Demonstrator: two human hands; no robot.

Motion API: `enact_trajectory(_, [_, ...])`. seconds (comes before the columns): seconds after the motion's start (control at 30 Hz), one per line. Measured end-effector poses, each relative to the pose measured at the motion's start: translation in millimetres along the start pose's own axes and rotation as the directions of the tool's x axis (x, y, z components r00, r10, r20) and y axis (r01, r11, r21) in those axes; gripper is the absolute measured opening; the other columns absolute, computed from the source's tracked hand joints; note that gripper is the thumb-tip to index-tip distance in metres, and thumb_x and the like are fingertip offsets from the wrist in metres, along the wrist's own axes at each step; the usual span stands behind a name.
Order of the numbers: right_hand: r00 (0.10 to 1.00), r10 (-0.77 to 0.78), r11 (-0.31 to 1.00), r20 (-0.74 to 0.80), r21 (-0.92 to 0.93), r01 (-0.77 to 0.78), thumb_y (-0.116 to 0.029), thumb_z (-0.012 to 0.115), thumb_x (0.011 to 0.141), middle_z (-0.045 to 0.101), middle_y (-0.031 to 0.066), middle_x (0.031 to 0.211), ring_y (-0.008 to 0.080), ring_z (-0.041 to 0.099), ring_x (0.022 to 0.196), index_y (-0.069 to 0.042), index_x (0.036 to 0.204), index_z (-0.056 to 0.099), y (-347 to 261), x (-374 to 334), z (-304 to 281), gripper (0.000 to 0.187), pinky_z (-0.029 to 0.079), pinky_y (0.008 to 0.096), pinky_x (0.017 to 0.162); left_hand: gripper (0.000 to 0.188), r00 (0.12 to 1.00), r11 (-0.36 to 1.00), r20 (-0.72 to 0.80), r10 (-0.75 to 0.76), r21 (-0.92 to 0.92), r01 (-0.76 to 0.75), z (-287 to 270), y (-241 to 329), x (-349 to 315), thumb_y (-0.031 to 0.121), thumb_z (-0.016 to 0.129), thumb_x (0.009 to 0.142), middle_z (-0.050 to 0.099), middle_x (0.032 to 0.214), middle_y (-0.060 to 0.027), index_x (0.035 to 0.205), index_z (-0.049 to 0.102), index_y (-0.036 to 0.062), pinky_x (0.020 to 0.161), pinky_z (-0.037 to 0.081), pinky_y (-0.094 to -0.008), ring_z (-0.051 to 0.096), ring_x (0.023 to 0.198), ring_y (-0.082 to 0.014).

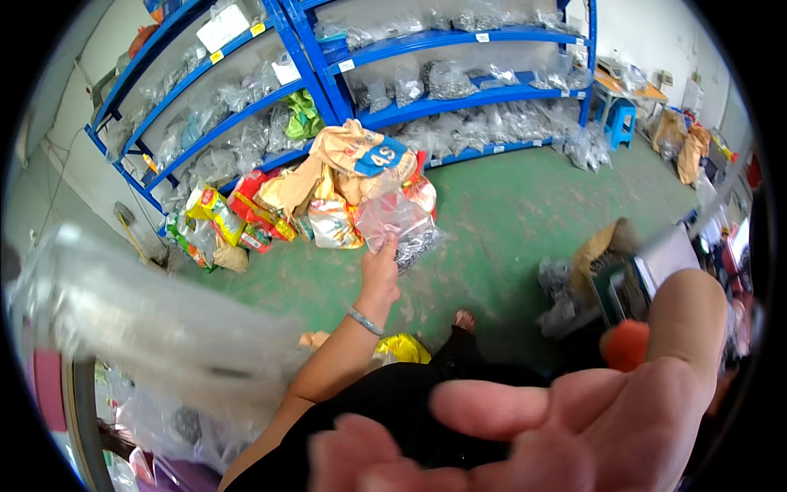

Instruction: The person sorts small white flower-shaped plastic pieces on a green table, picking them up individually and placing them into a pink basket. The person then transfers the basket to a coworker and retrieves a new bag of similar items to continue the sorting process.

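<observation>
My left hand (380,272), with a grey bangle (365,321) at its wrist, is closed on the gathered edge of a clear plastic bag (414,238). Small dark metal-looking parts fill the bag's lower end, and it hangs in front of a heap of sacks (336,184). Large and close in the lower right, my right hand (574,418) has its fingers apart and slightly bent, with nothing in them. Blur softens its nearer fingertips. A smeared, translucent plastic sheet or bag (156,320) covers much of the left foreground; what holds it up is not visible.
Blue shelves (459,107) full of clear bags of parts stand at the back. A blue stool (620,123) sits by a wooden table (627,84). To the right are an open brown sack (598,250) and a grey box (668,258). Green floor (492,205) lies between.
</observation>
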State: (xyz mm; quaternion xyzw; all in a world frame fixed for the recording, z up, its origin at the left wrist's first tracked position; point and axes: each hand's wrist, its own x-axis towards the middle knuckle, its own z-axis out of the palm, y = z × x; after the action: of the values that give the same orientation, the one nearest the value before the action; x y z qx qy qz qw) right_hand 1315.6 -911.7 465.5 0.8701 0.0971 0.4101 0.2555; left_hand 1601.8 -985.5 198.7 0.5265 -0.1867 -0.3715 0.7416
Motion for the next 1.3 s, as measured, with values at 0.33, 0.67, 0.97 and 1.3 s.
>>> enact_trajectory(0.33, [0.726, 0.64, 0.766, 0.251, -0.142, -0.627, -0.005, 0.062, 0.067, 0.053, 0.0147, 0.102, 0.0312, 0.056, 0.083, -0.003, 0.093, 0.053, 328.9, -211.9, 264.6, 0.027, 0.048, 0.0383, 0.069, 0.023, 0.996, 0.999, 0.083, -0.033, 0.03, 0.031, 120.6, 50.0, 366.7, 0.021, 0.047, 0.091, 0.062, 0.096, -0.0041, 0.109, 0.053, 0.0087, 0.059, 0.049, -0.0349, 0.06, 0.078, -0.018])
enact_trajectory(0.67, [-0.05, 0.819, 0.145, 0.572, -0.291, -0.946, -0.012, 0.061, 0.072, 0.057, 0.0146, 0.098, 0.0344, 0.056, 0.088, -0.004, 0.099, 0.058, 425.2, -411.0, 387.5, 0.028, 0.046, 0.0405, 0.074, 0.025, 0.995, 0.983, 0.069, -0.066, 0.177, 0.053, 320.7, 106.5, 715.7, 0.034, 0.045, 0.091, 0.056, 0.101, -0.0058, 0.106, 0.054, 0.0159, 0.059, 0.047, -0.043, 0.055, 0.087, -0.0243])
enact_trajectory(0.97, [-0.568, 0.756, -0.432, 0.327, -0.404, -0.807, -0.008, 0.061, 0.068, 0.059, 0.0192, 0.082, 0.0373, 0.057, 0.078, 0.0, 0.087, 0.061, 481.2, -510.3, 523.6, 0.021, 0.047, 0.0415, 0.069, 0.037, 0.998, 0.994, 0.003, -0.056, 0.097, 0.055, 503.6, 63.2, 1095.6, 0.037, 0.041, 0.092, 0.055, 0.11, -0.0133, 0.116, 0.048, 0.0088, 0.064, 0.049, -0.0475, 0.059, 0.087, -0.0312])
enact_trajectory(1.3, [-0.083, 0.65, -0.249, 0.756, 0.109, -0.962, -0.022, 0.067, 0.076, 0.061, 0.0132, 0.102, 0.0229, 0.06, 0.076, -0.003, 0.118, 0.049, 871.5, -450.6, 748.8, 0.049, 0.048, 0.0334, 0.068, 0.042, 0.821, 0.992, 0.571, -0.035, 0.12, -0.041, 621.7, 61.1, 1160.5, 0.037, 0.032, 0.096, 0.053, 0.118, -0.0089, 0.128, 0.041, 0.0131, 0.073, 0.051, -0.0408, 0.057, 0.098, -0.0226])
